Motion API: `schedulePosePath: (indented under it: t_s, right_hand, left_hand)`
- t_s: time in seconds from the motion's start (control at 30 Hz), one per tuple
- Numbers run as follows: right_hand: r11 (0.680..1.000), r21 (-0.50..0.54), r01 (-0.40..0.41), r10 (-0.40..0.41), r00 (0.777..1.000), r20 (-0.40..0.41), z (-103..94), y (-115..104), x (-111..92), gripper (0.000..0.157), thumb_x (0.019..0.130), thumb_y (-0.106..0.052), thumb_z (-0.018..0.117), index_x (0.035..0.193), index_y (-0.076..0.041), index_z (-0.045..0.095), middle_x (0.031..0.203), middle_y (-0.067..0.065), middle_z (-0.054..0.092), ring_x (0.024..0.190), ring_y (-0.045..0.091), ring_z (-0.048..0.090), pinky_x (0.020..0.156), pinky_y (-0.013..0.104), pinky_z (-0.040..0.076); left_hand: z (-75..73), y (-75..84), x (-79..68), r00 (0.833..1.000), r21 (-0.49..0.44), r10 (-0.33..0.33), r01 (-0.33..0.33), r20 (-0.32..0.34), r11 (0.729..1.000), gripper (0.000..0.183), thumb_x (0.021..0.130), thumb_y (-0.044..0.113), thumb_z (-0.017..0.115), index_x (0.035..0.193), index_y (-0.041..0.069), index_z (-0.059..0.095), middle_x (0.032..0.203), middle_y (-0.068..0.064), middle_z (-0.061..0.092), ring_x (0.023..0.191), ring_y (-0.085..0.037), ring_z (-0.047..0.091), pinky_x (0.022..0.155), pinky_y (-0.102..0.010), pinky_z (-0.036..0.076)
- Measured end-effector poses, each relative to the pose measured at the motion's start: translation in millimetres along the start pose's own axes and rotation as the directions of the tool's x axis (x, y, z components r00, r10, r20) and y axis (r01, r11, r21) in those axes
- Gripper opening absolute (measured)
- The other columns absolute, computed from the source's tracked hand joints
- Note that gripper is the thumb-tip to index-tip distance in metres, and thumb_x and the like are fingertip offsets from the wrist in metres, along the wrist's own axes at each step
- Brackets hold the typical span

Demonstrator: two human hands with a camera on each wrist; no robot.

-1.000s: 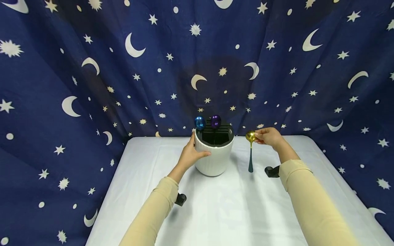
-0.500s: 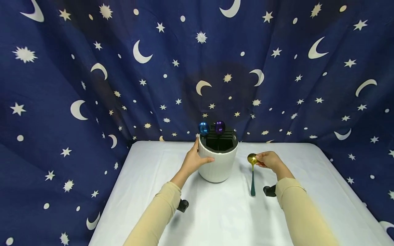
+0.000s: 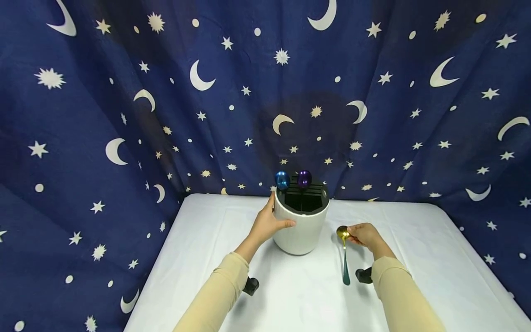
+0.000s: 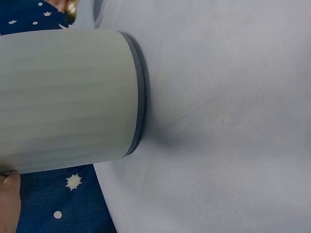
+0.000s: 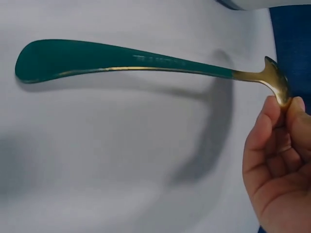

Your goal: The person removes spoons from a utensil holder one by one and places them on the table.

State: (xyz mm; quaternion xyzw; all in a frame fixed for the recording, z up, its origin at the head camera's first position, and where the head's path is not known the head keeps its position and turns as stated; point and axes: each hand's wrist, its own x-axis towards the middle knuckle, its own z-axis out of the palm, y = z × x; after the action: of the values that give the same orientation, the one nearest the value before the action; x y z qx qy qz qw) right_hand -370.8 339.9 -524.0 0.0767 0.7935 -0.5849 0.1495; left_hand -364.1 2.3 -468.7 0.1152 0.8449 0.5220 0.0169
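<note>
In the head view, a white round utensil holder (image 3: 300, 235) with a black slotted inside stands on the table. My left hand (image 3: 265, 226) grips its left side, thumb across the front and fingers by the rim. The holder's pale wall (image 4: 68, 102) fills much of the left wrist view. Two spoons stick up from it bowl-first, a shiny blue spoon (image 3: 282, 180) and a purple spoon (image 3: 304, 179). To its right, my right hand (image 3: 365, 236) pinches a gold spoon (image 3: 343, 232) by the bowl's edge. Its green handle (image 5: 97, 60) points toward me, low over the cloth, casting a shadow.
A white cloth covers the table (image 3: 207, 249). Behind and at both sides hangs a dark blue curtain (image 3: 232, 133) with moons and stars, close to the table's back edge. A black camera mount (image 3: 250, 286) sticks out at each wrist.
My right hand has lowered the gold spoon toward the table and toward me. My left hand keeps its grip on the holder. The whole head view has shifted slightly.
</note>
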Motion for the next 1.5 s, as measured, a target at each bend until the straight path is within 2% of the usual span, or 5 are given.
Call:
schedulePosePath:
  t_s: [0.4,0.63,0.9,1.17,1.5]
  right_hand:
    - [0.976,-0.200,-0.084,0.041,0.977,-0.210,9.8,13.2,-14.5,0.028,0.092,-0.007,0.055,0.099,0.020,0.058,0.060,0.005,0.064,0.052,0.009,0.059,0.050,0.022,0.049]
    - [0.882,-0.469,-0.054,-0.077,0.963,-0.256,11.8,16.8,-27.6,0.026,0.088,-0.013,0.060,0.076,0.009,0.067,0.052,0.002,0.060,0.045,0.007,0.054,0.052,0.024,0.043]
    - [0.863,-0.484,-0.143,-0.024,0.947,-0.321,14.7,18.6,-37.4,0.024,0.085,-0.016,0.064,0.075,0.005,0.068,0.052,0.002,0.061,0.046,0.010,0.059,0.050,0.025,0.045]
    - [0.776,-0.626,-0.084,-0.124,0.952,-0.280,7.8,1.5,-40.6,0.021,0.086,-0.013,0.064,0.077,0.005,0.070,0.054,0.004,0.061,0.049,0.013,0.052,0.053,0.030,0.043]
    - [0.893,-0.447,0.049,-0.125,0.982,-0.143,-25.7,-53.1,-22.9,0.020,0.087,-0.001,0.061,0.096,0.017,0.063,0.069,0.010,0.067,0.057,0.010,0.062,0.055,0.025,0.053]
  left_hand:
    - [4.9,3.2,-5.0,0.998,0.003,0.060,-0.060,-0.005,0.998,0.122,0.059,0.055,0.078,0.150,0.019,0.005,0.149,-0.006,0.023,0.129,-0.025,0.035,0.100,-0.040,0.035]
    - [9.4,5.2,-7.4,0.999,-0.002,0.045,-0.045,0.003,0.999,0.121,0.060,0.055,0.078,0.150,0.020,0.005,0.149,-0.005,0.023,0.128,-0.026,0.036,0.100,-0.040,0.035]
    - [12.6,5.3,-8.5,0.999,-0.012,0.037,-0.037,0.007,0.999,0.120,0.061,0.056,0.077,0.150,0.020,0.005,0.150,-0.005,0.022,0.128,-0.027,0.036,0.100,-0.041,0.035]
    - [7.5,0.6,-7.6,1.000,-0.004,0.024,-0.024,0.005,1.000,0.121,0.060,0.058,0.077,0.150,0.017,0.006,0.150,-0.005,0.020,0.128,-0.027,0.036,0.101,-0.040,0.034]
    - [0.0,1.2,-3.5,0.999,0.014,0.037,-0.037,-0.003,0.999,0.121,0.061,0.058,0.076,0.149,0.010,0.008,0.150,-0.009,0.021,0.127,-0.029,0.037,0.100,-0.042,0.034]
